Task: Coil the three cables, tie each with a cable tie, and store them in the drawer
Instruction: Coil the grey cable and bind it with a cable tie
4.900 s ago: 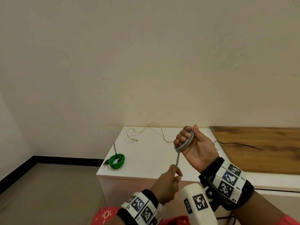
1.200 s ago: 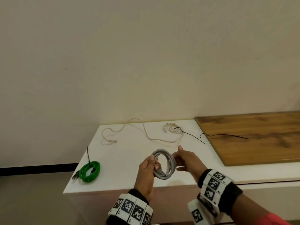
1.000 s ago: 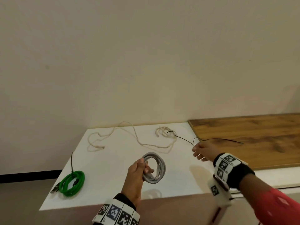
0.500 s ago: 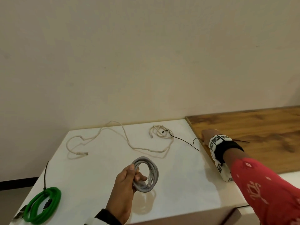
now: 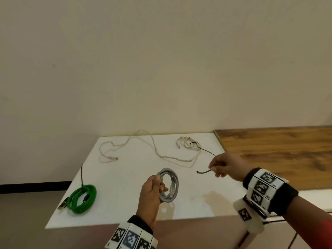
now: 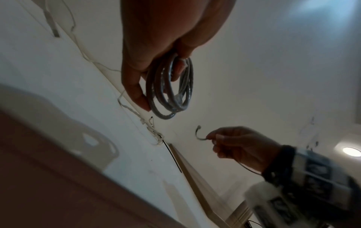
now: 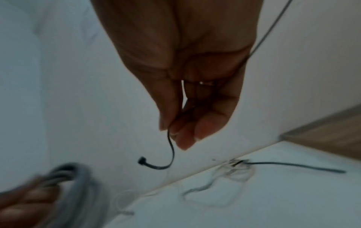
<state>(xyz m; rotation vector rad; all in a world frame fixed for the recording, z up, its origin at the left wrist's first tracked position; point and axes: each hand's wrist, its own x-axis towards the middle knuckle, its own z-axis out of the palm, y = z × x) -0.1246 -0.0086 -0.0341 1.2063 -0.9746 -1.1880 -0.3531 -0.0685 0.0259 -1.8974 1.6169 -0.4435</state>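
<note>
My left hand [image 5: 152, 193] grips a coiled grey cable [image 5: 170, 186] [image 6: 170, 88] above the white cabinet top [image 5: 125, 177], its thumb and fingers curled round one side of the coil. To its right, my right hand [image 5: 221, 163] pinches a black cable tie [image 5: 203, 171] [image 7: 166, 155] between thumb and fingers, the tie's head end hanging free toward the coil. A loose cream cable [image 5: 154, 150] sprawls across the back of the top. A coiled green cable [image 5: 82, 198] with a black tie on it lies at the front left corner.
A second black cable tie [image 5: 203, 149] [image 7: 293, 165] lies on the cream cable's bunched end at the back right. A wooden top [image 5: 278, 148] adjoins the white one on the right. The wall stands close behind. No drawer shows.
My right hand reached to the wooden top's edge, took a black cable tie and drew back toward the coil. The left hand kept holding the grey coil.
</note>
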